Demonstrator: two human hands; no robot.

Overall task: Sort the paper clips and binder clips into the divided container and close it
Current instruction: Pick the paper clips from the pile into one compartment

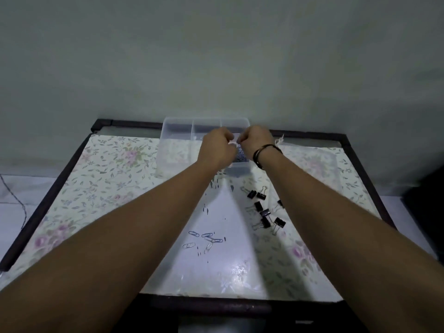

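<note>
A clear divided container [168, 126] stands at the far middle of the table, open on top. Both my hands hover over its right side, knuckles toward me. My left hand [217, 149] and my right hand [255, 140] have curled fingers whose tips meet, pinching what looks like paper clips, mostly hidden. Below them a heap of paper clips [240, 156] lies in a right compartment. Several loose paper clips [204, 239] lie on the table near me. Several black binder clips [263, 212] lie scattered to the right of centre.
A flowered cloth under clear plastic [108, 183] covers the dark-framed table [55, 188]. A pale wall rises right behind the container. A cable [14, 195] hangs off to the left, and something dark stands at the right edge [427, 212].
</note>
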